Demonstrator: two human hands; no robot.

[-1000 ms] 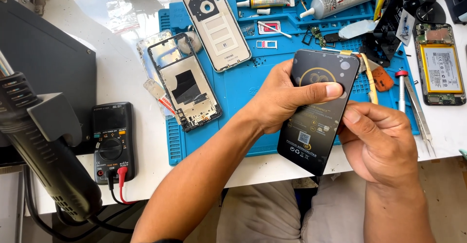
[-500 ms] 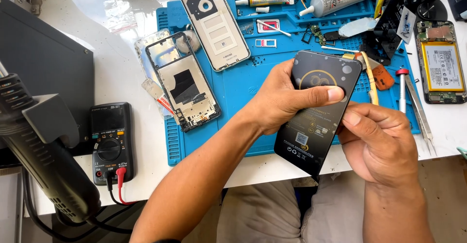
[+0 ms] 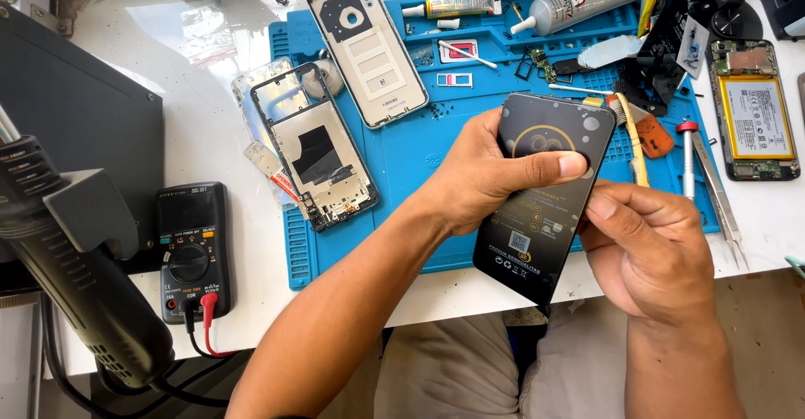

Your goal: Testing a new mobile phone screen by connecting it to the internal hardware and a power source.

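Meanwhile, your left hand gripped the black phone panel above the blue mat's 6 o'clock edge, your right hand pinched its 3 o'clock side, multimeter at 9 o'clock.

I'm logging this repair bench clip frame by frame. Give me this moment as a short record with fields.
left hand: grips the black flat pack across its upper part, thumb on its face
right hand: pinches the pack's right edge
pack: tilted, held above the blue mat
on mat: phone frame, back cover, glue tubes
left of mat: multimeter
right: opened phone
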